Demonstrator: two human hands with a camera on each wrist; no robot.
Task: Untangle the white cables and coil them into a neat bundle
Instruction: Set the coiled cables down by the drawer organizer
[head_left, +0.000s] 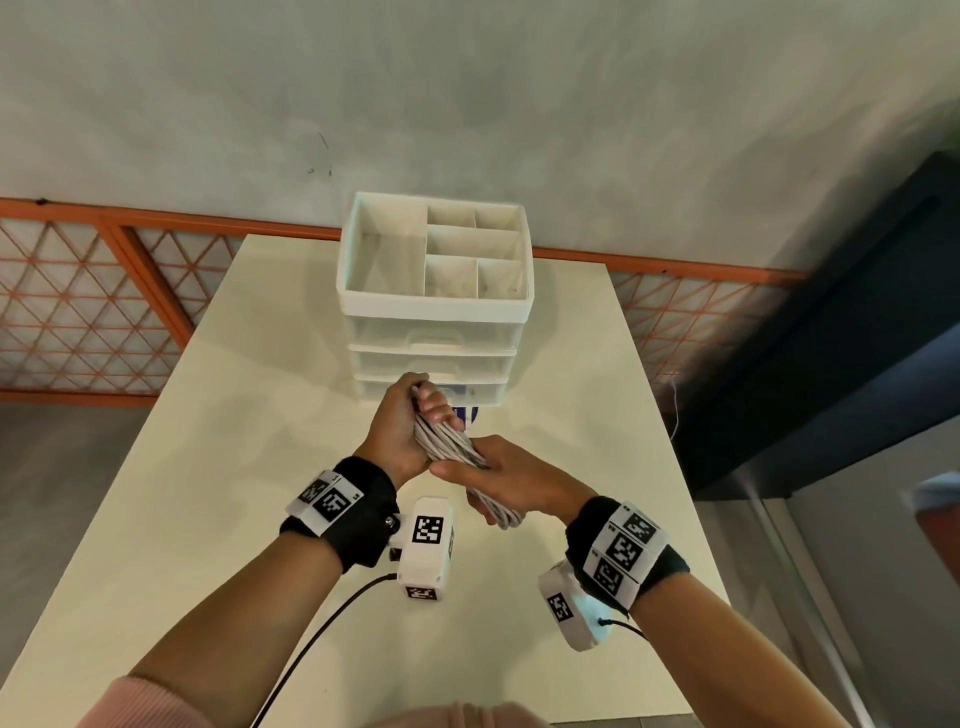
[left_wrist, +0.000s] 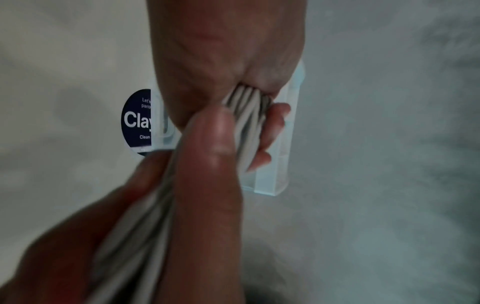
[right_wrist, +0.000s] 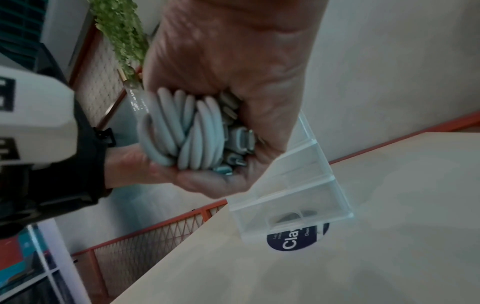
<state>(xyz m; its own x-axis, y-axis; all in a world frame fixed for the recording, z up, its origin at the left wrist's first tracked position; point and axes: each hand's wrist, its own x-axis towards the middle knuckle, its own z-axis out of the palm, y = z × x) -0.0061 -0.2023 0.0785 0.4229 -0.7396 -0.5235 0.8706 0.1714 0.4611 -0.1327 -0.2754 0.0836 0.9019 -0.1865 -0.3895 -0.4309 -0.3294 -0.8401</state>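
Observation:
A bundle of white cables is held in the air above the table, stretched between both hands. My left hand grips its far end, fingers curled round the strands. My right hand grips the near end, where looped cable and several metal-tipped plugs bunch in the palm. The two hands touch at the middle of the bundle. The strands look twisted together along their length.
A white organiser with drawers stands at the far middle of the cream table; its clear bottom drawer carries a dark round label. An orange lattice railing runs behind the table. A dark cabinet is at the right.

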